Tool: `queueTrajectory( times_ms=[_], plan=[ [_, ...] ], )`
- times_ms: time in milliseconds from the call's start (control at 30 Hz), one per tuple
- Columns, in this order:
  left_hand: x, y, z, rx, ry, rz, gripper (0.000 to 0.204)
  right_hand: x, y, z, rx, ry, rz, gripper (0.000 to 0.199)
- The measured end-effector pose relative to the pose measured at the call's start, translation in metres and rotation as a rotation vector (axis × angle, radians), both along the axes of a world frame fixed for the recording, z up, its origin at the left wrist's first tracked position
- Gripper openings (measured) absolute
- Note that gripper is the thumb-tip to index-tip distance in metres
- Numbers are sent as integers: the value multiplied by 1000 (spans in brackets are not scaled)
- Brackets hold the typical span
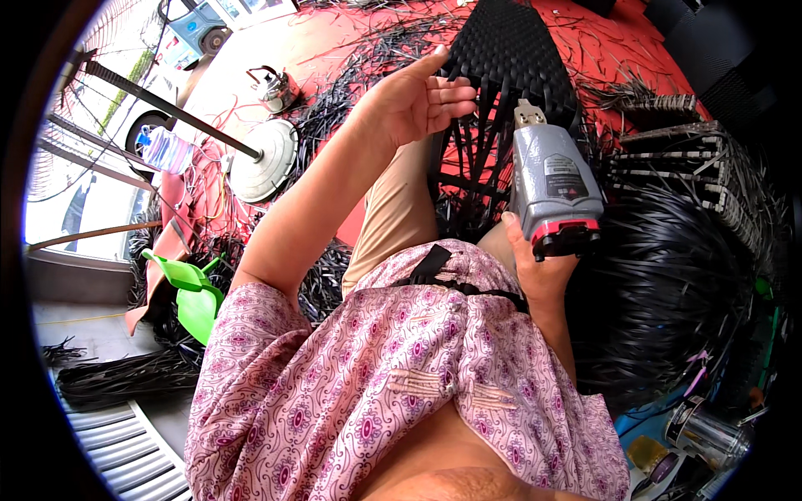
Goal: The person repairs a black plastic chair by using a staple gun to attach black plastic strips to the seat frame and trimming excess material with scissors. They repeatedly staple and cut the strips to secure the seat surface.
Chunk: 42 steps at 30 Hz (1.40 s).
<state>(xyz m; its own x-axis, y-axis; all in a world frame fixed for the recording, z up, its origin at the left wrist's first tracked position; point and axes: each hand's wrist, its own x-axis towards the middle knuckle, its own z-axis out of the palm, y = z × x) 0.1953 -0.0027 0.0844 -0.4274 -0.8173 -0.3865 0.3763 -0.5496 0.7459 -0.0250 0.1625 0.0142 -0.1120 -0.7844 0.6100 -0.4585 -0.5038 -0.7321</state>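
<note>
Nearest the camera is the person's pink patterned shirt (393, 376), filling the lower middle, with a black strap (434, 265) crossing its far edge and tan trousers (393, 209) showing beyond it.

The right hand (539, 271) comes up from the near right, its fingers (511, 230) clenched around the grip of a grey power tool (555, 179) with a red band and black base at its near end. The tool points away from the person, its metal nose just beside the near edge of a black woven panel (510, 50).

The left hand (413, 100) is raised at the far middle, palm turned toward the camera, fingers (451, 96) curled loosely and touching the left edge of the woven panel where loose black strips (476, 159) hang down toward the lap. Whether those fingers actually pinch a strip cannot be told.

To the right lies a large heap of black strands (668, 284), and beyond it a stack of woven pieces (685, 167). The red floor (334, 50) at the far side is littered with cut strips. On the left stand a round fan base (266, 159) with its pole, a metal kettle (276, 88), a plastic water bottle (163, 150) and, nearer, a green dustpan (192, 292). A shiny metal can (706, 434) sits at the near right.
</note>
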Motion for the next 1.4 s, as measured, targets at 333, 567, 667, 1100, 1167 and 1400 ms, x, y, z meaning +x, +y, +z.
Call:
queueTrajectory(
  times_ms=[333,567,667,1100,1167,1400],
  plan=[
    [-19,6,-8,38,181,182,19,4,0,16,82,-207,56,25],
    [-35,23,-22,1,129,321,17,-5,-2,-5,21,-9,24,24],
    [-31,28,-38,-216,-93,365,22,-2,-4,-8,33,-14,40,26],
    [-34,18,-64,-519,-229,503,28,29,-18,7,67,113,103,30],
    [-36,18,-65,-454,-159,506,27,35,-21,11,57,122,70,30],
    [-36,20,-67,-370,-31,478,29,37,-33,0,116,174,49,30]
  ],
)
